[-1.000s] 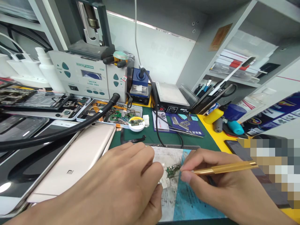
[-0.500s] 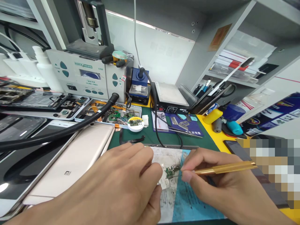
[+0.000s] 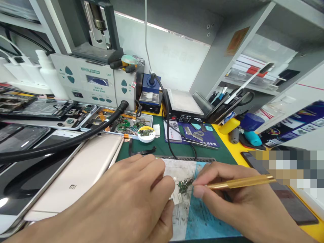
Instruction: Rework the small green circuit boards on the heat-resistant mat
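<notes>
Parts tray (image 3: 149,118) with boards, brass tool (image 3: 240,182) pinched

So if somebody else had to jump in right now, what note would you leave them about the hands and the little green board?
Left hand: fingers pressed down beside the small green circuit board, steadying it on the work mat.
Right hand: pinching a gold-handled tool, tip at the board's right edge.
Nearby: gold phone face down to the left, parts tray behind it, tweezers on the blue card.
Done: board is out and lying on the mat.
Left: the work at the board's edge looks unfinished; what the tip is doing is too small to tell.
</notes>
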Tool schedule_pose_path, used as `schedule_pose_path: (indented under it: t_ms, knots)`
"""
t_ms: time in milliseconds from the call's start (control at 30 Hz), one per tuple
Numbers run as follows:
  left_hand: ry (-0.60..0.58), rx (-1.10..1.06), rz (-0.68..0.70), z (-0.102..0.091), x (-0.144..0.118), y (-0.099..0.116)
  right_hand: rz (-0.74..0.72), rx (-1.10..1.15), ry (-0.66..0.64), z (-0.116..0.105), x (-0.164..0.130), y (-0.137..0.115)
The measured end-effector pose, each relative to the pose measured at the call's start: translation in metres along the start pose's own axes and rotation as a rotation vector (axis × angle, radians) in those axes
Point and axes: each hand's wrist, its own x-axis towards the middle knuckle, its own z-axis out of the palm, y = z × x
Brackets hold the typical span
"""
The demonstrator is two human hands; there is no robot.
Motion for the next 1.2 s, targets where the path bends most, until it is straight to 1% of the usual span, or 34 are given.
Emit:
schedule_pose_path:
  t_ms: [133, 267, 400, 467, 567, 733, 800, 933, 1100, 1200]
  knots:
    - [0.005, 0.008, 0.003, 0.001, 0.001, 0.0, -0.02, -0.046, 0.018, -0.001, 0.0, -0.001]
    - [0.016, 0.017, 0.009, 0.002, 0.001, -0.001, -0.011, 0.004, 0.021, 0.0, 0.0, -0.003]
    - [0.017, 0.005, 0.012, 0.003, -0.001, -0.001, 0.074, 0.159, 0.008, 0.0, 0.001, -0.003]
    - [0.014, -0.008, -0.003, 0.004, -0.003, 0.0, 0.13, 0.206, 0.054, 0.0, 0.0, -0.005]
    - [0.024, -0.011, -0.018, 0.006, -0.005, 0.0, 0.197, 0.219, 0.108, 0.002, 0.0, -0.01]
    - [0.062, 0.013, -0.009, 0.007, -0.007, -0.001, 0.232, 0.239, 0.095, 0.003, 0.001, -0.015]
    - [0.065, 0.019, -0.009, 0.007, -0.007, 0.0, 0.244, 0.249, 0.082, 0.002, 0.002, -0.014]
    - [0.063, 0.036, 0.043, 0.007, -0.008, 0.001, 0.274, 0.272, 0.059, -0.001, 0.002, -0.012]
    - [0.063, 0.059, 0.07, 0.008, -0.01, 0.0, 0.276, 0.28, 0.061, -0.001, 0.002, -0.013]
    - [0.06, 0.09, 0.095, 0.003, -0.008, -0.001, 0.271, 0.28, 0.064, 0.0, 0.002, -0.013]
